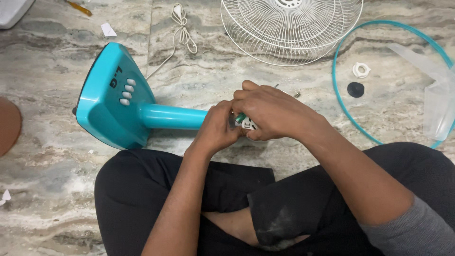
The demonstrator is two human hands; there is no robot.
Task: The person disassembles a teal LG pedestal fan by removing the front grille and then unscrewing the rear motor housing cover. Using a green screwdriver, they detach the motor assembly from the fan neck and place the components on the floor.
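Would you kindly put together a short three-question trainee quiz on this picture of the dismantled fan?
1. True or false: the teal fan stand lies on its side on the floor.
2. Which part lies nearest the white wire grille? A) teal ring B) power cord C) clear blade
3. What do both hands, left and right, close around?

Key: 1 true; 2 A; 3 the stand's top end, where a small white and green part shows.

Bare forearms, grey sleeve [417,232] pushed up one arm, black trousers [156,189] with dusty smudge
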